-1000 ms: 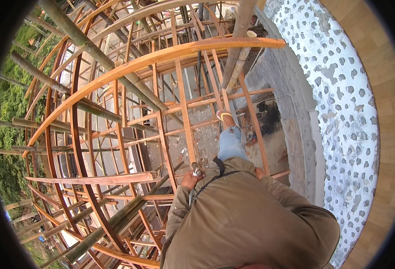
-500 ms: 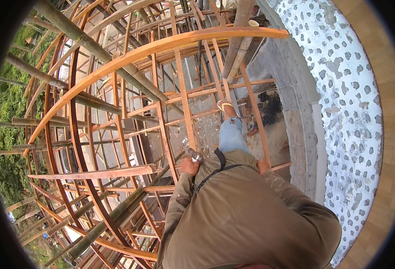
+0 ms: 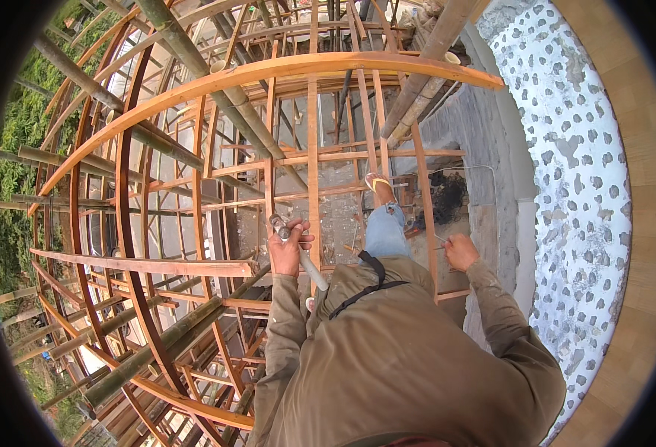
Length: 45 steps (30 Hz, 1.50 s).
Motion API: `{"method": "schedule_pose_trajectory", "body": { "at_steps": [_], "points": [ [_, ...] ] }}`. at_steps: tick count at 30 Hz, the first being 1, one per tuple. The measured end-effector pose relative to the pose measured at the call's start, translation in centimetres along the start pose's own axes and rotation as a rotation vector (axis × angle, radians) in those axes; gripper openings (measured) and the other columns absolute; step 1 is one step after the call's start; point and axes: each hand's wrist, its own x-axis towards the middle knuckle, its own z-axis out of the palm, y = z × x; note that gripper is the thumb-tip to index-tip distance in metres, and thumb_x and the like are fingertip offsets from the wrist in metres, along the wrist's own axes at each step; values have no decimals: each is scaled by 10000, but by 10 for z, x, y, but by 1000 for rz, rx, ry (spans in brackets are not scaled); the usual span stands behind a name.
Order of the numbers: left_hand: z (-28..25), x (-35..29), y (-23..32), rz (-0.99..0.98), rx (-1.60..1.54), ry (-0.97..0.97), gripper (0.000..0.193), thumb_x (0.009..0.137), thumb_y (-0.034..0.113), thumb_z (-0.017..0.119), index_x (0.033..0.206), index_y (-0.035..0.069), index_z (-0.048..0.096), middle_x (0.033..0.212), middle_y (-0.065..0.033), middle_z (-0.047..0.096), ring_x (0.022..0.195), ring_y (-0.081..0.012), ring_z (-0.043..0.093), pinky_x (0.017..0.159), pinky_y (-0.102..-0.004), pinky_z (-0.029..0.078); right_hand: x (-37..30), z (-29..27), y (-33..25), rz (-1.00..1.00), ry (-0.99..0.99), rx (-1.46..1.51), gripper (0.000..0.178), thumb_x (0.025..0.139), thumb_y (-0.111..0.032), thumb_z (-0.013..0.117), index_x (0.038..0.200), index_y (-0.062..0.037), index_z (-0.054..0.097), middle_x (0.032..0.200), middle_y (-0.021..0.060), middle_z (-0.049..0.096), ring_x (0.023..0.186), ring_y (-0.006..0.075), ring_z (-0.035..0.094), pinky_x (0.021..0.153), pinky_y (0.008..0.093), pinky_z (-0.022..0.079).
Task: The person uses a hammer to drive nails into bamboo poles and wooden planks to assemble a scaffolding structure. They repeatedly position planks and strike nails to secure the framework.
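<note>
My left hand [image 3: 287,252] is closed round a hammer [image 3: 313,273] beside an upright timber strip. The hammer's metal head sits by the fingers, and its pale grey handle slants down toward my shirt. On the other side, my right hand [image 3: 461,252] is closed in a pinch, with a thin nail [image 3: 440,238] sticking out toward a slanting timber strip [image 3: 426,201]. My foot [image 3: 377,183] in a flip-flop rests on the framing between the hands, well above the ground.
Timber strips and bamboo poles [image 3: 175,45] form a scaffold on the left and ahead. A long plank [image 3: 268,68] crosses in front; a shorter timber [image 3: 142,264] juts in at left. A white wall with grey daubs [image 3: 574,186] stands at right. Greenery [image 3: 23,186] lies beyond.
My left hand has moved up and left with the hammer, whose handle now shows. My right hand has come out from beside my body, showing the nail. The view has shifted slightly.
</note>
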Motion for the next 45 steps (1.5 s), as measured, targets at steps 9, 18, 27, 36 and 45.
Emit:
{"method": "schedule_pose_trajectory", "body": {
  "at_steps": [9,18,27,36,45],
  "points": [
    [31,17,11,-91,-813,-446,660,904,129,553,1496,-62,333,1555,-249,363,1434,-372,403,1195,-498,337,47,33,-215,-563,-82,1118,372,1047,-149,485,1368,18,569,929,63,674,790,115,646,705,296,546],
    [39,7,-66,-324,-958,-97,213,1034,229,541,956,35,581,983,-110,674,1144,-308,625,985,-449,523,31,73,-246,-717,-155,-142,339,984,-182,527,1239,32,590,1039,321,665,1019,470,645,871,506,509],
    [22,-8,-45,-206,-990,100,246,999,316,651,985,89,559,738,10,500,692,-167,566,678,-368,566,4,87,-231,-643,-220,47,719,959,-321,646,1485,34,307,1032,245,694,834,390,698,756,458,536],
    [15,-22,-22,-20,-270,1,567,963,595,606,946,28,587,661,25,451,547,-87,465,469,-253,367,-5,87,-234,-624,-81,202,425,915,-367,681,1067,25,618,879,230,664,824,381,661,751,454,504],
    [1,7,10,165,-38,62,397,932,385,731,767,52,589,694,36,514,650,-62,417,566,-259,362,-55,41,-175,-331,275,727,253,974,-282,664,980,-37,600,662,-28,518,512,49,484,438,250,398]
  ]
}}
